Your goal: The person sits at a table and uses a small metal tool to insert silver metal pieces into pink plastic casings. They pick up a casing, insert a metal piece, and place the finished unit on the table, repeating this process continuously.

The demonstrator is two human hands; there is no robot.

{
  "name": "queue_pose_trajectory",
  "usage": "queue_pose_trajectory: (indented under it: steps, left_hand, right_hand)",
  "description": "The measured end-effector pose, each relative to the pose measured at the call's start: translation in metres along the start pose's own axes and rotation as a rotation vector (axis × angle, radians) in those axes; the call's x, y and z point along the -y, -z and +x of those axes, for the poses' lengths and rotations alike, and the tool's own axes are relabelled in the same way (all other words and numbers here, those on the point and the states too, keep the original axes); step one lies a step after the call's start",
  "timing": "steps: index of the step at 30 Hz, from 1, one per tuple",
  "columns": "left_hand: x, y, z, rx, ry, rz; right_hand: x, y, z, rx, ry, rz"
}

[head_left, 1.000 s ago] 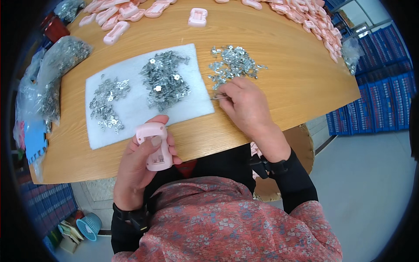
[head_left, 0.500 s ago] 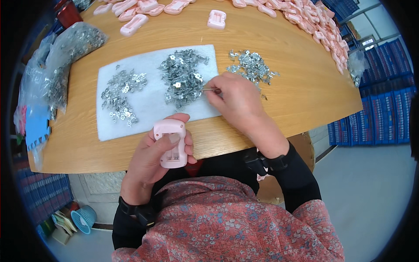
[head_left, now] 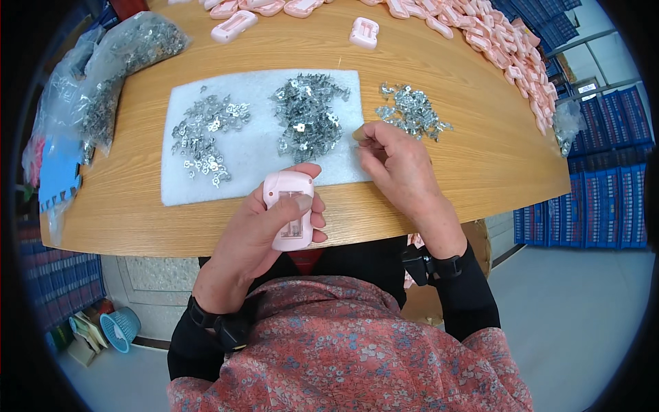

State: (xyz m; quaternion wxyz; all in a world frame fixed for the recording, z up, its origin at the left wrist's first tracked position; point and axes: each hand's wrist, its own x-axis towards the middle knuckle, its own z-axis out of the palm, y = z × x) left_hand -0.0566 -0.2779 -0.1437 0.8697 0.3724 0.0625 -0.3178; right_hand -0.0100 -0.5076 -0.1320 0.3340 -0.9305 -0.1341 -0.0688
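Observation:
My left hand (head_left: 257, 220) is closed around a pale pink plastic housing (head_left: 299, 180) with an open battery compartment, and its thumb presses over the compartment. To the right, my right hand (head_left: 401, 165) is pinched above the edge of a white foam mat (head_left: 254, 172); whatever its fingertips hold is too small to make out. On the mat lie a dense heap of small silvery metal contacts (head_left: 305, 117) and a looser spread of metal pieces (head_left: 199, 134) left of it. Another pile of metal contacts (head_left: 415, 110) lies on the bare table beyond my right hand.
Many pink housings (head_left: 491, 41) are heaped along the table's far right edge, and a single pink housing (head_left: 364, 32) lies nearer. Plastic bags of metal parts (head_left: 134, 51) stand at left. Blue bins (head_left: 597, 206) line the right; a blue basket (head_left: 120, 329) is on the floor.
My right hand has drawn slightly away from the dense metal heap; the thin metal piece earlier seen at its fingertips no longer shows. The view has shifted a little.

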Motion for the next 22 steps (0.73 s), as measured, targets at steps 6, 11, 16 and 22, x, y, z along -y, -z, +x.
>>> queue_pose_trajectory:
  steps: [6,11,16,22]
  left_hand:
    - [0.0,-0.001,-0.001,0.004,-0.005,0.009]
    - [-0.006,-0.01,0.004,-0.024,0.011,0.005]
    - [-0.005,-0.014,0.025,-0.032,-0.019,0.019]
    - [-0.005,-0.012,0.033,0.057,-0.013,0.017]
  right_hand:
    - [-0.001,-0.004,0.004,0.032,0.004,0.033]
    - [0.008,0.003,-0.002,0.014,0.049,0.07]
    - [0.043,0.018,-0.009,0.049,0.341,0.065]
    - [0.052,0.023,-0.011,0.078,0.501,0.03]
